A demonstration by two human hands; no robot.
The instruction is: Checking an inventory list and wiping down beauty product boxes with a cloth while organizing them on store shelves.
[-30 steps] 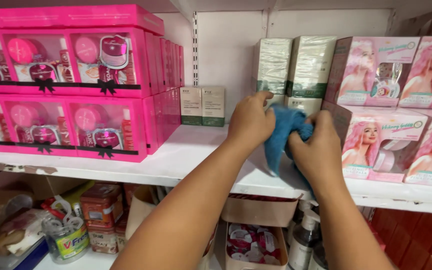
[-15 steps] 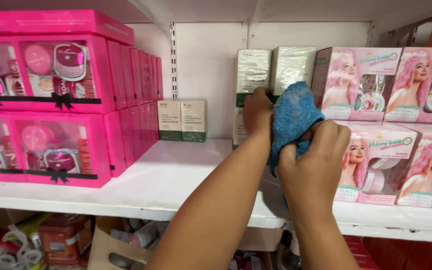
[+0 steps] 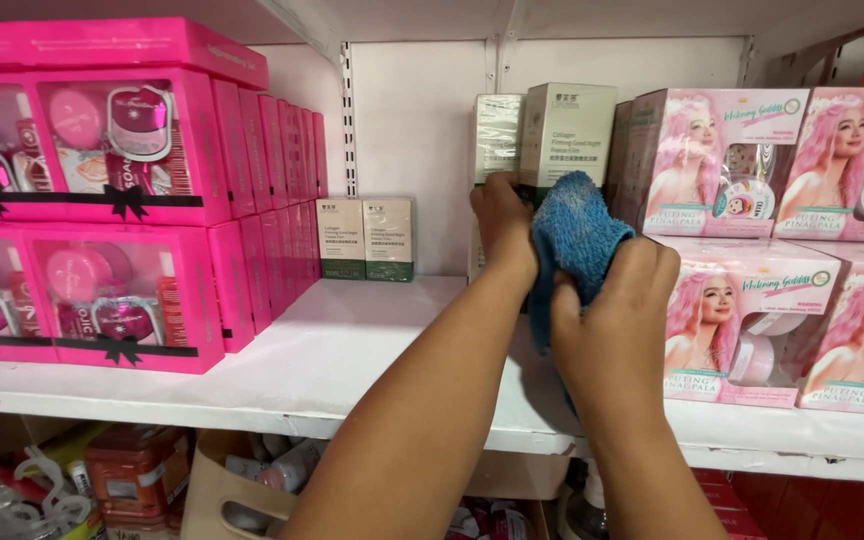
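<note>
The left hand (image 3: 504,225) is raised to the stacked pale boxes at the back of the shelf, its fingers closed around the lower edge of a tall cream and green box (image 3: 564,135) that stands on top of the stack. The right hand (image 3: 617,320) sits just beside it, lower and nearer the camera, clenched on a blue cloth (image 3: 572,240). The cloth bunches up out of that fist, presses against the front of the cream and green box and lies against the left hand's knuckles, with a tail hanging down past the right wrist. Both forearms rise from the lower edge of the picture and cross in front of the white shelf (image 3: 352,350).

Next to the held box, on its left, stands a second tall box (image 3: 497,135) with a shinier, silvery green face. Just to the right, pink boxes printed with a pink-haired figure (image 3: 742,300) are stacked two high and run off the right edge. Further left, against the back wall, two small cream boxes with green bands (image 3: 366,238) stand side by side, well apart from the hands. At the far left, bright pink gift boxes with clear windows and black bows (image 3: 122,210) are stacked in two tiers. Below the shelf lie jars, bottles and a cardboard carton (image 3: 217,485).
</note>
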